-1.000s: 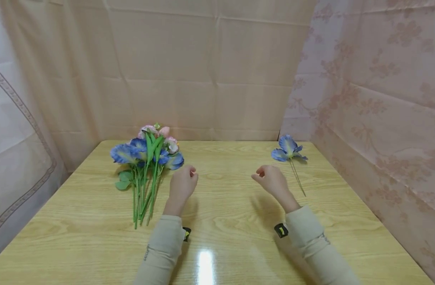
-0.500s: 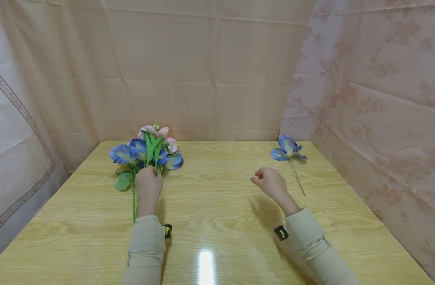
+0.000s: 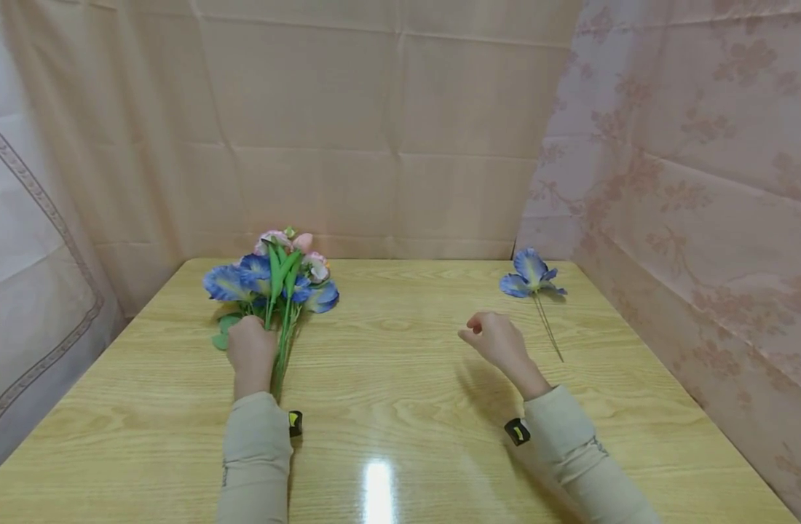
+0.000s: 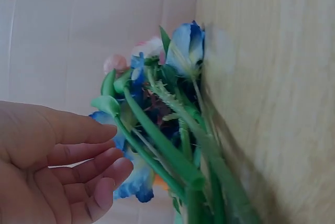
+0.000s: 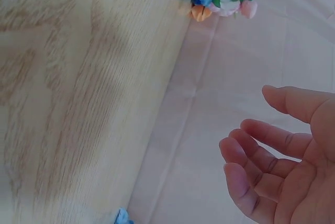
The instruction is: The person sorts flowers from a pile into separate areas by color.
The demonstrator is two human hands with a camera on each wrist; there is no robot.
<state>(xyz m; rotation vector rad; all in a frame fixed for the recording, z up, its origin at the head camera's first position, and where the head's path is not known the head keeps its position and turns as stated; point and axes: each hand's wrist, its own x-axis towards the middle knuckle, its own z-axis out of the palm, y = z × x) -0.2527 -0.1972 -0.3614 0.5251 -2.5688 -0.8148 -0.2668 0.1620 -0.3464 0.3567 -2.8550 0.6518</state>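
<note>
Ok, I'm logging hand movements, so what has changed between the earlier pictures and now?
The left hand has moved left, from beside the bunch of flowers to over its stems; no grip on them shows. The right hand has barely shifted, and the bunch and lone blue flower lie where they were.

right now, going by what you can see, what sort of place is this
Probably an indoor spot screened off with cloth, perhaps for recording: a wood-grain table, a creased beige cloth hanging behind it, and a pink floral-patterned cloth along its right side.
</note>
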